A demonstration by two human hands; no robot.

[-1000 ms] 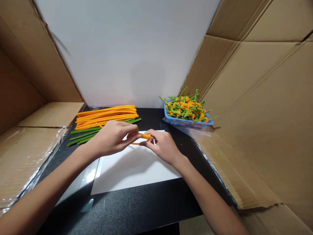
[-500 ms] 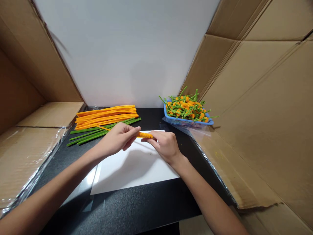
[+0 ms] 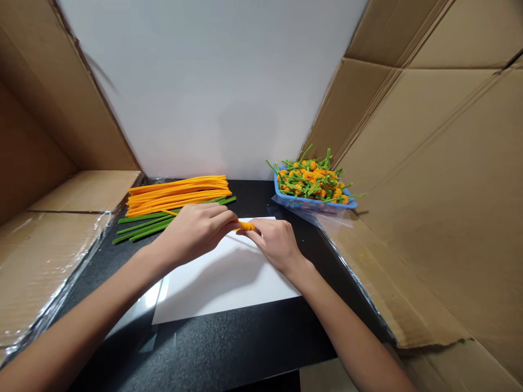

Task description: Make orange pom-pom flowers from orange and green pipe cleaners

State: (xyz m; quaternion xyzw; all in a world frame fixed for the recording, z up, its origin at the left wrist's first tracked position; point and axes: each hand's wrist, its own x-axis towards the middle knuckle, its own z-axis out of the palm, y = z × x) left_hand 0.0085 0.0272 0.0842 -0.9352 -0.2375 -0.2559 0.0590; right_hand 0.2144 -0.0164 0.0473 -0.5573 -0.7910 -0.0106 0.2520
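Cardboard panels flank a black tabletop with a faintly grained, hard-looking surface, its near edge running across the bottom of the view. Farther in, a smooth white paper sheet lies flat with the hands' shadow across it. Above its far edge, the left hand pinches one end of a coiled orange pipe cleaner, while the right hand grips the other between thumb and fingers. The short coil is ridged and fuzzy; it should be very light, soft on the surface yet springy from a wire core, unlikely to slip, and easily flattened or kinked by a hard squeeze. The ends of the coil seem the best hold, leaving the middle turns round. Toward the tabletop's far left corner, straight green pipe cleaners fan out partly behind the left hand, and just beyond them lies a thicker bundle of orange pipe cleaners, velvety and slim. At the far right corner, a blue perforated plastic basket is heaped with knobbly orange heads on green stems, some poking over its rim. A smooth white backdrop rises behind.
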